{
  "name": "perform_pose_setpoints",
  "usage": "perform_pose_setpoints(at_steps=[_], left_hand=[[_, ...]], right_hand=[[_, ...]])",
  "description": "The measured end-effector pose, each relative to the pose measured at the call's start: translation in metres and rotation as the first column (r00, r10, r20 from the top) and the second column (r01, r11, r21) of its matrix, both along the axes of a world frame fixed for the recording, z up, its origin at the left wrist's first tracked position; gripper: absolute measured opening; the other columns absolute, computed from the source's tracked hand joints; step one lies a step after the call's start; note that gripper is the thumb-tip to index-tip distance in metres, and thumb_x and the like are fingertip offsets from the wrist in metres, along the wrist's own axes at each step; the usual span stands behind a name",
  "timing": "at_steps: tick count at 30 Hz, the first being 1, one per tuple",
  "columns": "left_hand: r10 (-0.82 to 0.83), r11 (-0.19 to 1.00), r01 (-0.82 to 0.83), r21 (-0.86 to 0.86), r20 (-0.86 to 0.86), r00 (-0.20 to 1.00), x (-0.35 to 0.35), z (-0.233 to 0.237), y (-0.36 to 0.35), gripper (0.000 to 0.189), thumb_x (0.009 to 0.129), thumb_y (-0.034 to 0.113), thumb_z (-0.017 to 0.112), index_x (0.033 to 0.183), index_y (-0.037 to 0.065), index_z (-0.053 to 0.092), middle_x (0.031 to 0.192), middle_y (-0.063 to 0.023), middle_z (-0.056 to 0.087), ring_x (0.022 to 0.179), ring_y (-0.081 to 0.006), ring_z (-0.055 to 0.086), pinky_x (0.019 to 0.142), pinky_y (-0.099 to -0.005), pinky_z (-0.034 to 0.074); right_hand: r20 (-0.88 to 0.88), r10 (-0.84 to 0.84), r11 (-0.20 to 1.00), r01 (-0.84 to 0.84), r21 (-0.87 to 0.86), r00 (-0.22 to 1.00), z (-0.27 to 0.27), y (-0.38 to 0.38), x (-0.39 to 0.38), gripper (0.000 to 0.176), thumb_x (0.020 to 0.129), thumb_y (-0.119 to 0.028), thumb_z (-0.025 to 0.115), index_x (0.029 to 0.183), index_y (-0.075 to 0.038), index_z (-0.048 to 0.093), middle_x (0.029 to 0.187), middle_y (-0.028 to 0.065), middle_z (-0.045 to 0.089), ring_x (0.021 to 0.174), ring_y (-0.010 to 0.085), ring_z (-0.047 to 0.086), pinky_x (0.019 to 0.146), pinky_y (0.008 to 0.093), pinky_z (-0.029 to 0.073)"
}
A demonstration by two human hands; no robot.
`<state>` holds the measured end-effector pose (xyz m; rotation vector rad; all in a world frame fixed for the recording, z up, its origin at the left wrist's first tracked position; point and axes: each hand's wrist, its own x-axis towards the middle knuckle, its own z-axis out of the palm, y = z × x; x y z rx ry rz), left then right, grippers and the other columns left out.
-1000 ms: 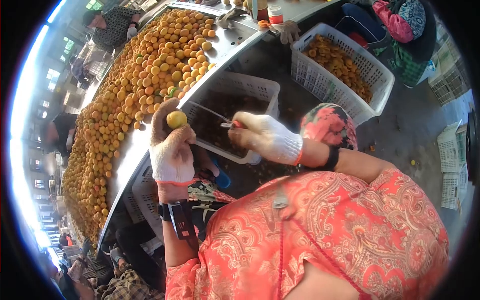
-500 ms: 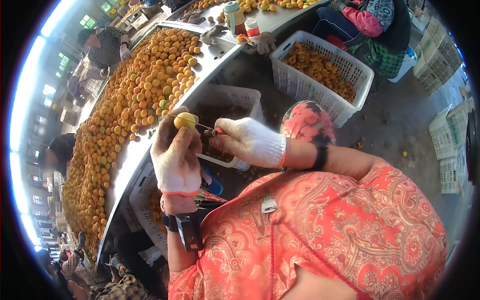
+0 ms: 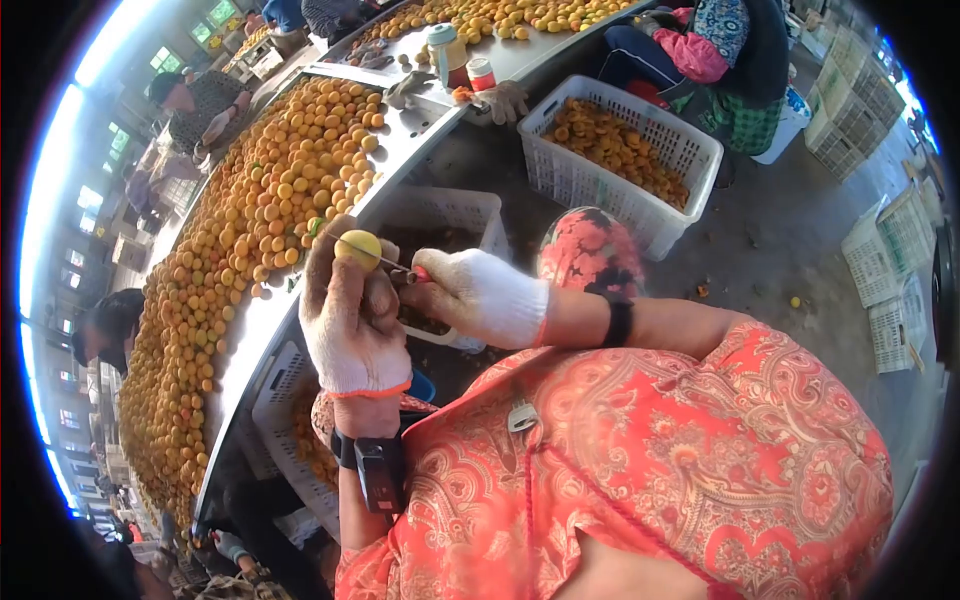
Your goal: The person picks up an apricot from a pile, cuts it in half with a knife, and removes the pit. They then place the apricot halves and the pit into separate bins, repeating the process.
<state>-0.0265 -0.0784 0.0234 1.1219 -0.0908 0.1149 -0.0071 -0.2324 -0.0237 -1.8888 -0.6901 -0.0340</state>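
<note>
A yellow apricot (image 3: 358,249) is pinched between the thumb and fingers of my left hand (image 3: 352,325), which wears a white knit glove stained brown at the fingers. My right hand (image 3: 488,296), gloved the same way, is closed around the red handle of a small thin-bladed knife (image 3: 397,267). Its narrow metal blade lies against the apricot's side, pointing to the left. Both hands are close together beside the metal table's edge, above a white plastic crate (image 3: 470,207). The knife's grip is mostly hidden inside my right glove.
Whole apricots cover the metal table (image 3: 262,318) on the left. A white crate of opened apricots (image 3: 620,150) stands on the floor ahead; another crate (image 3: 285,400) is below the table. Gloves (image 3: 503,101), a jar (image 3: 447,57) and a red container (image 3: 481,74) rest at the table corner. Co-workers sit around.
The whole view has shifted a little left and down. My right hand and the knife handle are slightly nearer the apricot, which stays in my left hand. A co-worker's gloved hand at upper left has moved.
</note>
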Motion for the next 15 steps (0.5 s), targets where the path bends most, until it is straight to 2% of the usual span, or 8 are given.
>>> perform_pose_setpoints(at_steps=[2, 3, 5, 7, 8, 10, 12, 15], left_hand=[[0.035, 0.983, -0.052, -0.177, -0.093, 0.995, -0.001, -0.013, -0.002, 0.028, 0.099, 0.021, 0.059, 0.117, 0.0, 0.059, 0.091, -0.0114, 0.065, 0.058, -0.0079, 0.046, 0.05, -0.0213, 0.038], [0.039, 0.988, -0.051, -0.145, -0.081, 0.996, 0.002, -0.019, -0.002, 0.029, 0.1, 0.027, 0.057, 0.114, 0.002, 0.06, 0.087, -0.0092, 0.065, 0.055, -0.0094, 0.047, 0.049, -0.0235, 0.04], [0.072, 0.995, -0.078, -0.056, -0.095, 0.993, 0.002, -0.023, -0.003, 0.028, 0.1, 0.028, 0.058, 0.112, 0.004, 0.061, 0.085, -0.008, 0.066, 0.057, -0.0089, 0.05, 0.049, -0.0221, 0.045], [0.189, 0.982, -0.186, 0.039, -0.09, 0.978, 0.002, -0.017, -0.018, 0.025, 0.097, 0.027, 0.061, 0.112, 0.007, 0.061, 0.088, -0.0044, 0.066, 0.06, -0.007, 0.051, 0.05, -0.0207, 0.045], [0.157, 0.986, -0.154, 0.058, -0.05, 0.986, 0.004, -0.02, -0.013, 0.024, 0.098, 0.024, 0.06, 0.115, 0.007, 0.061, 0.091, -0.0019, 0.064, 0.066, -0.0062, 0.053, 0.058, -0.0214, 0.048], [0.107, 0.994, -0.107, -0.018, 0.003, 0.994, 0.017, -0.042, 0.003, 0.03, 0.098, 0.023, 0.06, 0.123, 0.007, 0.058, 0.096, -0.0008, 0.062, 0.075, -0.0072, 0.054, 0.069, -0.0243, 0.049], [0.049, 0.998, -0.047, -0.034, 0.062, 0.997, 0.012, -0.031, -0.008, 0.037, 0.099, 0.024, 0.06, 0.131, 0.007, 0.054, 0.098, -0.0015, 0.061, 0.081, -0.0093, 0.055, 0.076, -0.027, 0.049], [0.044, 0.995, -0.048, -0.093, -0.04, 0.998, 0.021, -0.041, -0.008, 0.043, 0.098, 0.029, 0.06, 0.135, 0.008, 0.052, 0.097, -0.0014, 0.06, 0.082, -0.0112, 0.056, 0.072, -0.0269, 0.048]], right_hand=[[0.035, -0.069, 0.997, 0.068, 0.021, 0.997, -0.008, 0.005, -0.001, 0.031, 0.095, -0.033, 0.061, 0.094, -0.003, 0.053, 0.078, 0.0234, 0.064, 0.079, 0.0434, 0.065, 0.064, 0.0488, 0.051], [0.111, -0.082, 0.997, 0.081, 0.006, 0.99, -0.018, 0.008, 0.001, 0.037, 0.092, -0.038, 0.063, 0.094, -0.002, 0.053, 0.077, 0.0229, 0.065, 0.075, 0.0426, 0.066, 0.063, 0.0492, 0.052], [0.105, -0.121, 0.989, 0.128, -0.073, 0.987, -0.019, 0.007, 0.0, 0.046, 0.092, -0.044, 0.061, 0.092, 0.001, 0.052, 0.075, 0.0246, 0.066, 0.072, 0.0425, 0.067, 0.061, 0.0485, 0.052], [0.1, -0.169, 0.979, 0.179, -0.097, 0.98, -0.009, 0.003, -0.007, 0.037, 0.093, -0.036, 0.059, 0.092, 0.001, 0.055, 0.074, 0.0219, 0.066, 0.07, 0.0404, 0.067, 0.059, 0.0456, 0.052], [0.194, -0.105, 0.966, 0.147, -0.214, 0.975, -0.019, 0.005, -0.002, 0.031, 0.094, -0.032, 0.057, 0.095, -0.001, 0.058, 0.079, 0.021, 0.067, 0.077, 0.0387, 0.068, 0.062, 0.044, 0.052], [-0.002, -0.144, 0.985, 0.143, -0.094, 0.99, -0.009, 0.004, -0.007, 0.027, 0.095, -0.029, 0.055, 0.098, -0.002, 0.06, 0.088, 0.0211, 0.068, 0.085, 0.0394, 0.067, 0.067, 0.0451, 0.052], [-0.062, -0.139, 0.983, 0.131, -0.126, 0.988, 0.003, -0.003, -0.015, 0.027, 0.095, -0.027, 0.054, 0.103, -0.002, 0.06, 0.091, 0.0213, 0.069, 0.089, 0.0407, 0.067, 0.072, 0.0467, 0.051], [-0.12, -0.143, 0.978, 0.121, -0.172, 0.982, 0.011, -0.007, -0.018, 0.029, 0.094, -0.027, 0.054, 0.109, -0.002, 0.06, 0.093, 0.0225, 0.069, 0.091, 0.041, 0.066, 0.079, 0.0462, 0.051]])
